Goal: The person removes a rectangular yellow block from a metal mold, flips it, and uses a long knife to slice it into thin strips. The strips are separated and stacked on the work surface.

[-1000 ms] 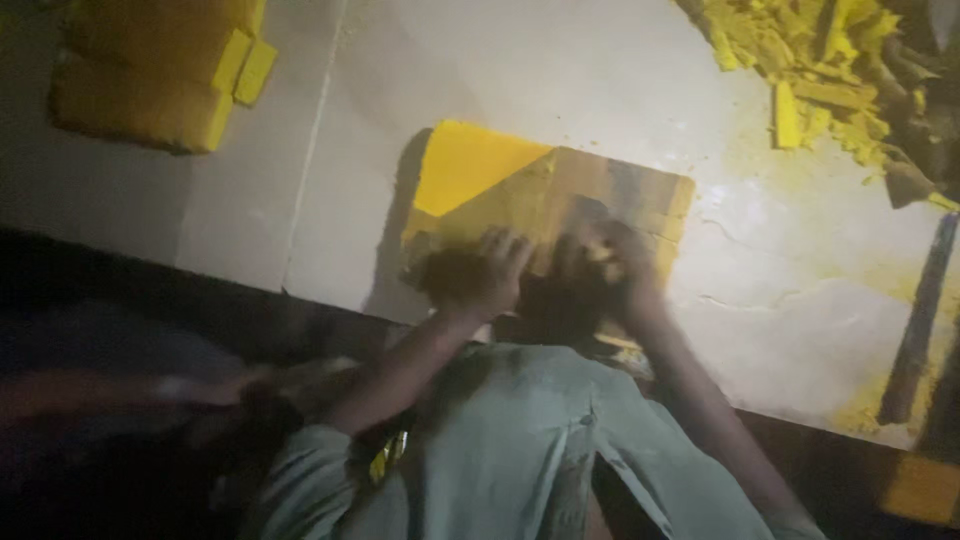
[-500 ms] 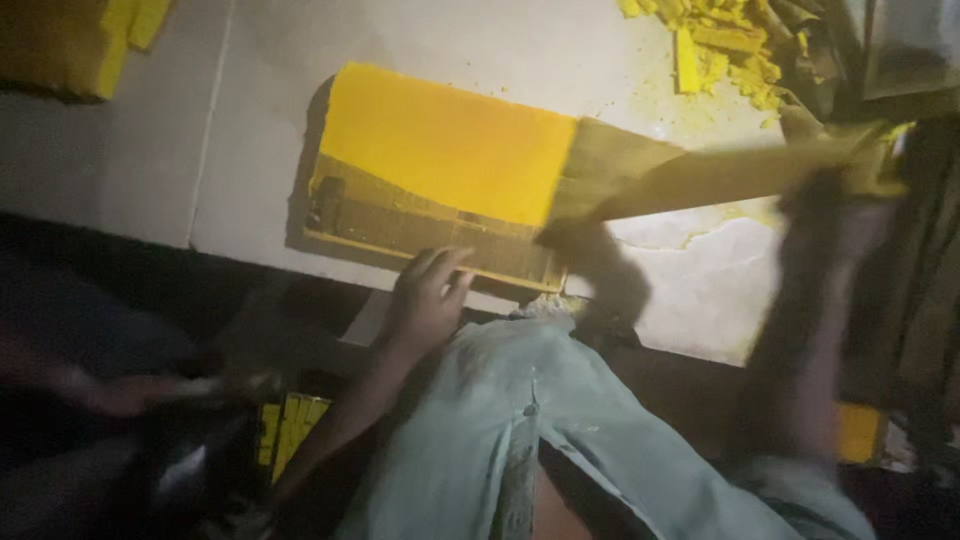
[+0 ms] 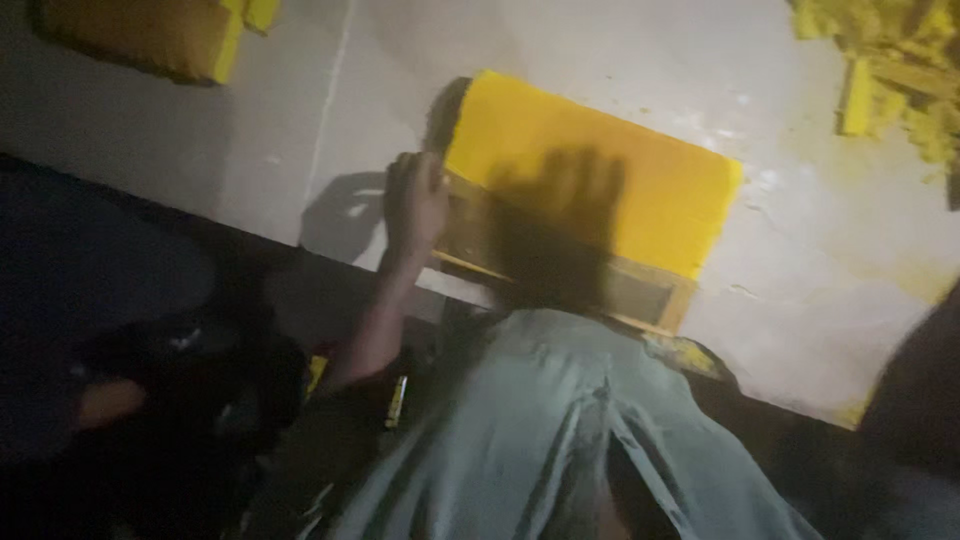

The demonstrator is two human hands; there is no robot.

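Head view: wooden frame [image 3: 655, 298] filled with a yellow slab [image 3: 600, 180], gripped at its left edge by the left hand [image 3: 415, 205]; right hand unseen, its state undeterminable.

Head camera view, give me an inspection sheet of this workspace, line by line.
Surface: pale slab worktop, dusted with yellow near its right end.
Job's things: yellow block sitting in a wooden frame, the frame's near side exposed.
Clutter: yellow scraps and broken pieces at top right; another yellow block at top left.
Hands: left hand grips the frame's left end; right hand is not clearly visible, only a hand-shaped shadow falls on the block.
Cables: nothing seen.
Surroundings: dark below the worktop edge; pale green garment in the foreground; a dark blurred shape at the right edge.
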